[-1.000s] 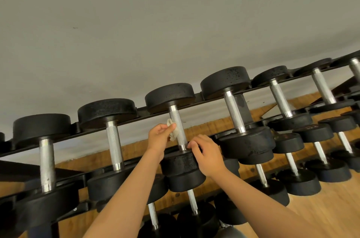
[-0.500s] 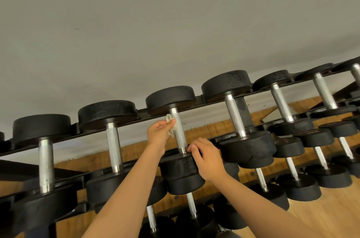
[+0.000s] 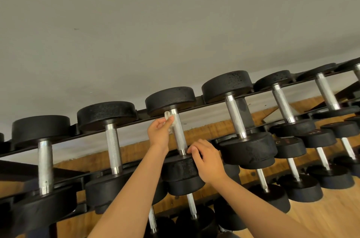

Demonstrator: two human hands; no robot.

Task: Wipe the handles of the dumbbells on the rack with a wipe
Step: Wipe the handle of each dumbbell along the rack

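In this 1 view from my head, my left hand (image 3: pixel 158 132) pinches a small crumpled white wipe (image 3: pixel 168 118) between thumb and curled fingers. It presses the wipe against the left side of the knurled silver steel handle (image 3: pixel 179 136), just under the far head of the black round-headed dumbbell (image 3: pixel 170 99). My right hand (image 3: pixel 207 159) curls its fingers over the top edge of the near head, thumb close to the foot of the handle, steadying it on the black metal rack (image 3: pixel 140 116).

The wipe touches only 1 side of the handle, so I judge the back and right faces could go unwiped unless I wrap it round. The rough knurling could snag and shred so thin a wipe. The 2 heads are round, so the dumbbell might roll in its cradle if my right hand loosens, and my fingers beside the neighbouring head could be nipped.

The heads are thick matte discs with a pitted skin. The handle is cross-hatched along its middle, with smooth bright collars at both ends.
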